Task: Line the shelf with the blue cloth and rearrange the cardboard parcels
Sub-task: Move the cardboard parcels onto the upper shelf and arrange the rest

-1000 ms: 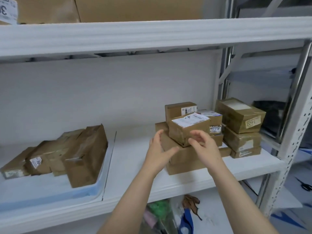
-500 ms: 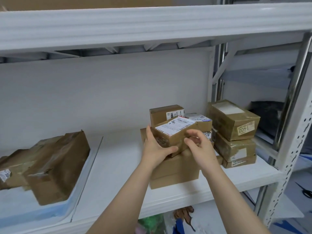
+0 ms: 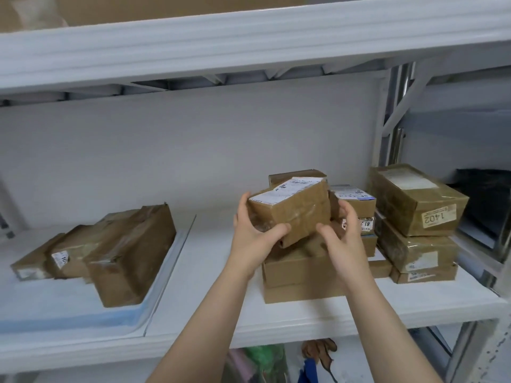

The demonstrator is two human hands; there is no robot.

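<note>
Two bare forearms are seen extended up and forward from the bottom edge toward a white shelf. The left hand and the right hand are held apart, with a small cardboard parcel clamped between them. Its left end is gripped by the left hand, thumb laid across the near face, and its lower right end is cupped by the curled fingers and thumb of the right hand. The parcel is held tilted over a stack of flat parcels, with its long axis running left to right and its white label turned upward. Whether its underside touches the stack cannot be told. To the left, across a bare stretch of shelf, a blue cloth is spread over the shelf's left part, and several taped parcels are laid close together on it. The cloth lies well apart from the hands, on the left hand's side, so a sideways carry to the left is judged to be what the coming move calls for. Just to the right of the right hand more parcels are piled, topped by a parcel marked 1402. Behind them a plain white back wall is seen, with an upper shelf overhead and a perforated metal upright at the far right.
</note>
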